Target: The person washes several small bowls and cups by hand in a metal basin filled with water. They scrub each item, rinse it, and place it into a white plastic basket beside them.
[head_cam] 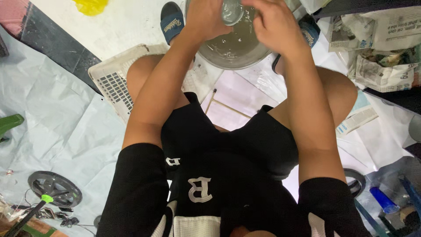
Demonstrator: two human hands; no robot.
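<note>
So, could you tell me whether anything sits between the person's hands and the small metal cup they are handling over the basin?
Nothing visible does. The left hand and the right hand both touch the small metal cup directly, held just above the cloudy water in the metal basin. The cup's top runs out of frame.

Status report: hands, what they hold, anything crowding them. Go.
Left hand and right hand both grip a small clear glass. Held over grey metal basin of water. White plastic basket beside left knee, apart from the hands.
</note>
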